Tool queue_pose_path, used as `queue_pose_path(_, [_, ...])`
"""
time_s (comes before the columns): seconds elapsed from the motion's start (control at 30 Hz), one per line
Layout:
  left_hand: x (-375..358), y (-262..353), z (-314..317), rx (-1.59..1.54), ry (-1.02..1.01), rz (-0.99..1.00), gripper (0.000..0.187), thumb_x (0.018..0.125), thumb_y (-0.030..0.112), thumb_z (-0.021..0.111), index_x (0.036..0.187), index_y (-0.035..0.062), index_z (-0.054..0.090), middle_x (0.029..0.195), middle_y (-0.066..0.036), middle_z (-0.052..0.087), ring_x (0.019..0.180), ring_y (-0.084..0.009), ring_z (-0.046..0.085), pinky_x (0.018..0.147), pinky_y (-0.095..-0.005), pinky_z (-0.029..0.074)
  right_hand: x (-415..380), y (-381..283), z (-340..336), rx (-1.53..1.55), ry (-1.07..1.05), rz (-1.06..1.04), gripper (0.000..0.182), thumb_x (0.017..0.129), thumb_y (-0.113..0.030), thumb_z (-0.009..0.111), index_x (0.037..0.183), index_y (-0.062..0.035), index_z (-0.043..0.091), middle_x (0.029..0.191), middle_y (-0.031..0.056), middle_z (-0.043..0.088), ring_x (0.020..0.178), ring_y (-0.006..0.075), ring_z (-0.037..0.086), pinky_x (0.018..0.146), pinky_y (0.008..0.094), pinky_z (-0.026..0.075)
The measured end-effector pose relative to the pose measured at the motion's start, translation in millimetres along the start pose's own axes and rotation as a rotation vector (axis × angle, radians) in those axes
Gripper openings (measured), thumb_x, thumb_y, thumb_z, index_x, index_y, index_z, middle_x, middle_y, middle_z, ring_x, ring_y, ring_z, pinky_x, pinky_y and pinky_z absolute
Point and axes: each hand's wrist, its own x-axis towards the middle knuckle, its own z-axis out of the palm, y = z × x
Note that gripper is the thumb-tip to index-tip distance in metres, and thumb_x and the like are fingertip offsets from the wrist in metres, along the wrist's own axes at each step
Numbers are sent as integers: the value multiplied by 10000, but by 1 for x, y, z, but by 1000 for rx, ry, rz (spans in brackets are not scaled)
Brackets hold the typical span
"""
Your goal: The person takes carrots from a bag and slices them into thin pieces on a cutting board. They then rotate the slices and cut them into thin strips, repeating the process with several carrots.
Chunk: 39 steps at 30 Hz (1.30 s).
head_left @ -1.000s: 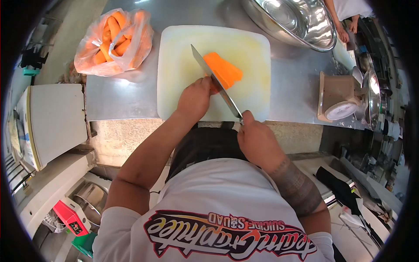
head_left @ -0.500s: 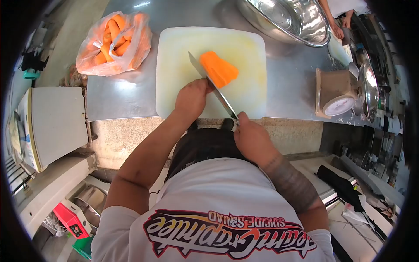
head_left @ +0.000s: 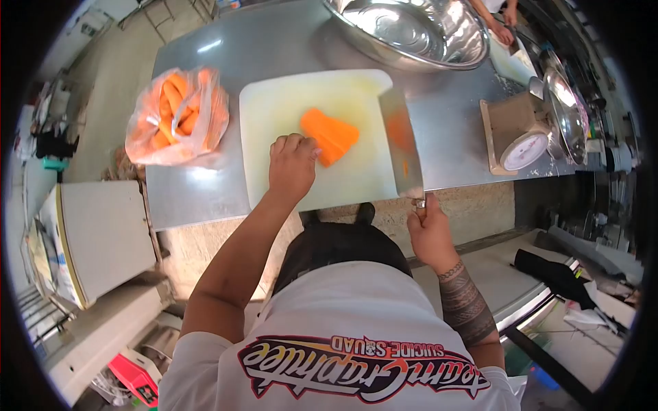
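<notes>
A cut orange carrot [head_left: 330,137] lies on the white cutting board [head_left: 264,103]. My left hand [head_left: 293,166] rests on the board beside it, fingers curled and thumb side against the carrot's near left edge. Whether those fingers hold anything is hidden. My right hand [head_left: 432,229] is closed on the handle of a broad-bladed knife [head_left: 400,147], just off the table's front edge. The blade points away from me along the board's right edge, its wide face showing with orange marks or reflection on it.
A clear plastic bag of peeled carrots [head_left: 179,120] stands left of the board. Behind is a large steel bowl [head_left: 439,61]. A dial scale [head_left: 514,133] sits on the right of the metal table [head_left: 199,198]. Another person's hands [head_left: 502,31] work at the far right.
The knife has swung from the carrot's left side to the board's right edge, with my right hand moving right. My left hand stays by the carrot. The whole view has shifted.
</notes>
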Motion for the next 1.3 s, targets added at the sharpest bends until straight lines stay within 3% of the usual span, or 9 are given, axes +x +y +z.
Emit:
queue_pose_path(0.07, [15,-4,10,14,189,203,342,982,230,696,1293,90,718,1338,-122,668,1327,-343,568,1126,-546,409,-4,14,6,111,29,109,298,982,-101,644,1233,21,537,798,226,687,672,428,703,636,497,574])
queue_pose_path(0.27, [92,-8,67,-26,46,492,347,1055,252,574,1318,72,709,1379,-126,642,1316,-358,557,1134,-513,400,-7,-21,37,450,78,451,527,975,-118,680,1448,21,493,800,149,661,507,211,668,477,374,543])
queue_pose_path(0.43, [101,10,54,-27,-151,424,313,1065,250,551,1177,45,758,1282,-107,687,1217,-335,594,1100,-511,409,6,-21,83,370,-4,316,670,987,-131,699,1542,62,377,941,193,710,729,254,744,644,398,617])
queue_pose_path(0.57, [89,1,64,-149,51,533,282,1051,236,566,1096,55,779,1141,-91,696,1128,-317,612,1075,-496,418,19,-60,102,337,12,216,781,968,-180,709,1536,159,293,1118,393,698,1105,538,689,980,511,556])
queue_pose_path(0.7, [90,0,70,-127,59,505,270,1044,253,574,1057,82,782,1127,-84,692,1113,-294,620,1094,-480,416,44,-90,135,268,-50,152,776,979,-180,699,1534,167,284,1137,422,678,1113,535,689,981,522,546])
queue_pose_path(0.87, [103,7,46,-75,-197,433,277,1036,232,566,1090,77,789,1278,-85,711,1232,-304,611,1108,-476,414,62,-69,164,552,11,110,698,988,-132,681,1534,116,323,1105,325,709,973,427,741,891,485,584])
queue_pose_path(1.0, [131,4,76,-170,-88,533,308,1059,257,535,1125,79,777,1359,-97,695,1326,-296,588,1170,-494,381,48,-66,117,821,21,297,556,1023,-52,604,1534,8,393,959,110,683,600,142,660,520,314,560])
queue_pose_path(1.17, [140,2,83,17,-252,567,398,1083,307,490,1341,83,694,1503,-77,631,1472,-257,509,1274,-520,291,34,-26,69,640,-13,399,459,1064,-116,566,1514,-123,475,750,2,542,546,111,552,467,293,488])
queue_pose_path(1.3, [136,7,82,-276,79,420,518,1076,327,556,1493,20,562,1609,-176,521,1571,-387,363,1308,-534,232,24,-1,53,526,11,419,340,1097,-181,547,1419,-76,510,722,-4,527,526,82,519,424,280,440])
